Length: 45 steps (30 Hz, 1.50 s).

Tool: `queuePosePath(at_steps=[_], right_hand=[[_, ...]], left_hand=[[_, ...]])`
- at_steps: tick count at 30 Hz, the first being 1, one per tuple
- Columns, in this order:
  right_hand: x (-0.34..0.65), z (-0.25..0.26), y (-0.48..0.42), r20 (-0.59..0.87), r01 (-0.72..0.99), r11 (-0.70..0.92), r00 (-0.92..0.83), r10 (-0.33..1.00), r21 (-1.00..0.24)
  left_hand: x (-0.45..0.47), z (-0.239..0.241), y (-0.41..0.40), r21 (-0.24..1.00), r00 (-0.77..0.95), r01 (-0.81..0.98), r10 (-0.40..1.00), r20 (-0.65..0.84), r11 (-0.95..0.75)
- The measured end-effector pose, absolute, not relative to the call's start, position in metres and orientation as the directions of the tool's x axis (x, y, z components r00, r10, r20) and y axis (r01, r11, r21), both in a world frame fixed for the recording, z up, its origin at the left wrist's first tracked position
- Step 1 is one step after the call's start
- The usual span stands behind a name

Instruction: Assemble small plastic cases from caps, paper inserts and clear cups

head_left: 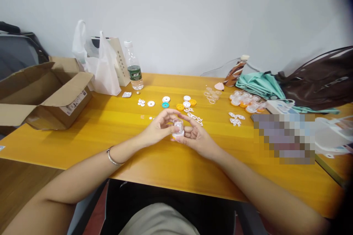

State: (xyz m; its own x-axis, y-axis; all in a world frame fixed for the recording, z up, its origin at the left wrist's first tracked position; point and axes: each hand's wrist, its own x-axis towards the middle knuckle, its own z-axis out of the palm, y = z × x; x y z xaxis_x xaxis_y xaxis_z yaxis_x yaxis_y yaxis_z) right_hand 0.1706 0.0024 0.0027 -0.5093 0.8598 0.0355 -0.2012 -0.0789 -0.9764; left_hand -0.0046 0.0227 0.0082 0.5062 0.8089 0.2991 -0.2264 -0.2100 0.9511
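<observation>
Between both hands, over the middle of the table, is a small clear plastic container [178,128] with a white and orange base. My left hand [161,127] is closed on its left side, thumb across the front. On the right side, my right hand [197,136] grips it with the thumb at the base and the fingers behind. Just beyond the hands lie orange discs [180,107], white discs [186,98], a teal disc [165,105] and flat white cut-out pieces [194,116]. Several small white round parts [141,102] sit farther left.
At left stands an open cardboard box [63,99], with a white plastic bag [104,77] and a water bottle [135,69] behind. To the right are clear rings [211,96], finished-looking clear-and-orange containers [246,101], a brown bottle [235,71], green cloth [261,86] and a dark bag [317,80].
</observation>
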Motion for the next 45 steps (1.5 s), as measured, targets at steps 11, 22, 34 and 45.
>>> queuePosePath(at_steps=[11,22,34,45], right_hand=[[0.1722,0.0009,0.0048,0.044,-0.209,-0.069,-0.493,0.869,-0.975],[0.1718,0.0026,0.0046,0.059,-0.245,-0.066,-0.472,0.879,-0.967],[0.1713,0.0018,0.0043,0.055,-0.257,-0.074,-0.461,0.886,-0.964],[0.1715,0.0029,0.0034,0.068,-0.245,-0.054,-0.463,0.883,-0.968]], left_hand=[[-0.0034,0.0069,0.0206,0.948,0.557,-0.274,0.778,0.292,-0.159],[-0.0035,0.0057,0.0209,0.970,0.505,-0.087,0.829,0.239,-0.226],[-0.0027,0.0045,0.0195,0.972,0.490,-0.111,0.840,0.234,-0.206],[-0.0017,0.0052,0.0205,0.965,0.451,-0.120,0.853,0.263,-0.234]])
